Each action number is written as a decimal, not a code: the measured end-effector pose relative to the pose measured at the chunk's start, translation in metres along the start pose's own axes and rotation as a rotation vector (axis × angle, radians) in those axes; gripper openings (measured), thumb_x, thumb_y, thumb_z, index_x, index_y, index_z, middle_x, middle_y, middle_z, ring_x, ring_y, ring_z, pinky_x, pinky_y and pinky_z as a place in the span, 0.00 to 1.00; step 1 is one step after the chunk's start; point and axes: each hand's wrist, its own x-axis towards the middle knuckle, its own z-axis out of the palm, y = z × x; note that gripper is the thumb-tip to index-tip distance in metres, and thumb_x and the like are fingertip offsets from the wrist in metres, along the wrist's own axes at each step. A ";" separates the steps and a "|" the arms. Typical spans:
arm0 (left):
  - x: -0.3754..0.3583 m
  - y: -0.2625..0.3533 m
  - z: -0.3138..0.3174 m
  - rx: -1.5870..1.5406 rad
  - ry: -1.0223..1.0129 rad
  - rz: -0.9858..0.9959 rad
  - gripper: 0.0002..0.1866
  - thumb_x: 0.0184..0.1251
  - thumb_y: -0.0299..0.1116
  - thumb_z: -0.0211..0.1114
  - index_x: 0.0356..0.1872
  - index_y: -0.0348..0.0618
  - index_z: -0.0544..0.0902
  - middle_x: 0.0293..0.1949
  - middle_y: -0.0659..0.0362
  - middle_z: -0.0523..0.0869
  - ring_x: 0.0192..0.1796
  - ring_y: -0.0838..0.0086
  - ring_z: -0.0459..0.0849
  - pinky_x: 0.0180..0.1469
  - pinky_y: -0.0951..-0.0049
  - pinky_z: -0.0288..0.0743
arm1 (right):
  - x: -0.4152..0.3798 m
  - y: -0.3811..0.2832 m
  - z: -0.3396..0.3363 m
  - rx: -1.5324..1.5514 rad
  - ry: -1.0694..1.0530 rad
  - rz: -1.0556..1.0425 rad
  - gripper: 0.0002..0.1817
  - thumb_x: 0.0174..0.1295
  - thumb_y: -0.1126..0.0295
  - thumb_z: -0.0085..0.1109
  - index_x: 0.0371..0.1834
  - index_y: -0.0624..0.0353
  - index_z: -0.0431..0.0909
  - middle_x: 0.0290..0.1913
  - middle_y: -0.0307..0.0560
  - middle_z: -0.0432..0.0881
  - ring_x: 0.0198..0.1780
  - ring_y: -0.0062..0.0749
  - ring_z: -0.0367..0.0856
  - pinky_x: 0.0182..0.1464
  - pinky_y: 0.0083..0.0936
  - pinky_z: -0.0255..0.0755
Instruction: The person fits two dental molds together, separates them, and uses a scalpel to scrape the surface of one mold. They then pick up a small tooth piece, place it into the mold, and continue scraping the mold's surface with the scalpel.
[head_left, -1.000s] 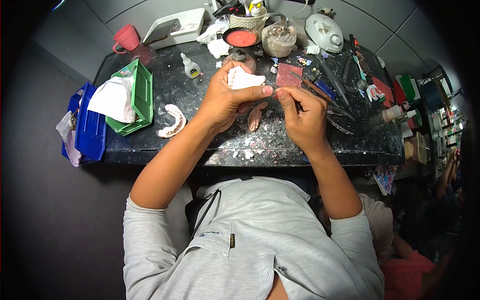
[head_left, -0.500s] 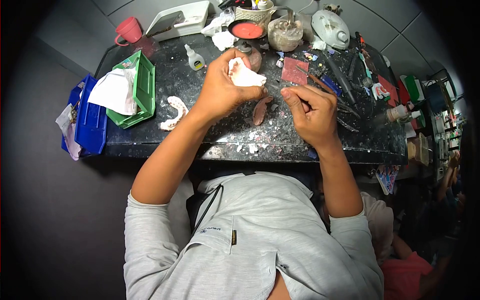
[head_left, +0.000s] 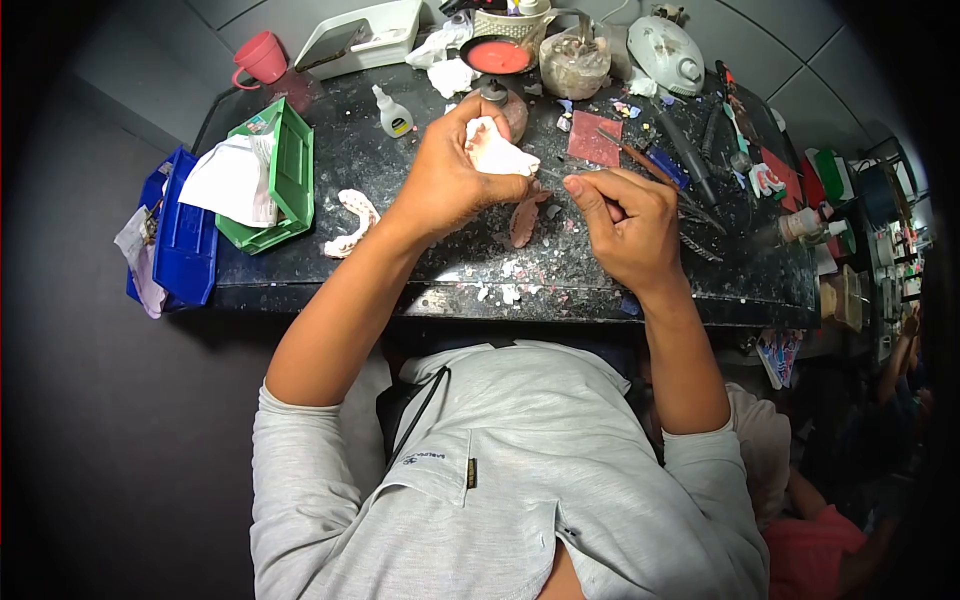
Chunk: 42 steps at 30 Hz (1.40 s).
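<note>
My left hand (head_left: 452, 170) is wrapped round a white plaster dental cast (head_left: 502, 156), its thumb along the near edge. Opposite it, my right hand (head_left: 632, 215) pinches a thin metal tool (head_left: 552, 174) whose slim shaft points left at the cast's edge. Most of the tool's handle is hidden by my fingers. Below the cast, a curved pinkish-brown piece (head_left: 523, 222) lies on the bench. Left of my left forearm rests a horseshoe-shaped dental arch piece (head_left: 352, 222), pale with pinkish patches.
Scraps litter the dark bench (head_left: 420, 283). Green (head_left: 291, 170) and blue (head_left: 187, 250) bins stand left. Behind are a dropper bottle (head_left: 393, 115), a bowl of pink material (head_left: 497, 57) and a glass jar (head_left: 508, 112). A pink wax sheet (head_left: 595, 138) and a brown-handled knife (head_left: 648, 163) lie right.
The cast has tilted slightly in my left hand. My right hand keeps its pinch on the tool, close to the cast's edge. The whole view has shifted a little.
</note>
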 end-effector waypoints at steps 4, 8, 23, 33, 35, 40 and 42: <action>0.000 0.001 0.002 -0.042 0.003 -0.008 0.23 0.49 0.13 0.75 0.40 0.42 0.72 0.34 0.60 0.83 0.36 0.78 0.86 0.40 0.75 0.86 | 0.000 -0.001 -0.001 0.000 -0.001 0.013 0.09 0.66 0.67 0.68 0.34 0.64 0.88 0.22 0.48 0.80 0.19 0.33 0.75 0.24 0.28 0.66; 0.000 -0.001 0.002 -0.057 0.004 0.002 0.23 0.48 0.14 0.76 0.40 0.42 0.72 0.34 0.60 0.83 0.35 0.80 0.85 0.38 0.78 0.85 | 0.000 -0.003 0.000 0.015 0.006 0.007 0.09 0.66 0.67 0.68 0.34 0.64 0.88 0.22 0.48 0.81 0.19 0.33 0.75 0.24 0.29 0.67; -0.003 0.005 0.012 -0.263 0.067 -0.146 0.23 0.49 0.15 0.75 0.42 0.45 0.72 0.27 0.61 0.83 0.20 0.86 0.76 0.17 0.83 0.60 | -0.003 -0.005 0.003 -0.198 0.080 -0.035 0.10 0.65 0.65 0.68 0.34 0.61 0.88 0.26 0.51 0.83 0.24 0.48 0.82 0.26 0.36 0.73; -0.002 0.001 0.006 -0.076 0.063 -0.049 0.23 0.49 0.16 0.76 0.41 0.44 0.73 0.29 0.60 0.85 0.24 0.84 0.80 0.20 0.83 0.67 | -0.002 -0.001 0.002 -0.125 0.048 -0.038 0.10 0.65 0.65 0.68 0.34 0.60 0.88 0.27 0.51 0.84 0.26 0.48 0.83 0.27 0.34 0.74; -0.001 -0.004 0.005 -0.069 0.060 -0.031 0.23 0.48 0.16 0.77 0.41 0.44 0.73 0.29 0.61 0.84 0.26 0.83 0.82 0.21 0.82 0.69 | -0.002 -0.002 0.002 -0.117 0.045 -0.028 0.09 0.65 0.65 0.68 0.34 0.60 0.88 0.26 0.51 0.84 0.26 0.48 0.83 0.27 0.34 0.74; -0.001 -0.001 0.004 0.020 0.061 -0.024 0.24 0.48 0.14 0.77 0.41 0.43 0.73 0.33 0.60 0.84 0.33 0.79 0.85 0.33 0.78 0.82 | -0.001 -0.004 0.002 -0.104 0.043 -0.027 0.09 0.66 0.66 0.67 0.34 0.60 0.88 0.26 0.51 0.84 0.25 0.48 0.83 0.27 0.34 0.73; -0.001 -0.004 0.004 0.010 0.066 -0.018 0.24 0.48 0.14 0.77 0.42 0.43 0.73 0.33 0.59 0.84 0.34 0.79 0.86 0.34 0.77 0.83 | -0.001 -0.003 0.002 -0.106 0.039 -0.022 0.09 0.66 0.66 0.67 0.33 0.60 0.88 0.26 0.51 0.84 0.25 0.48 0.83 0.27 0.34 0.73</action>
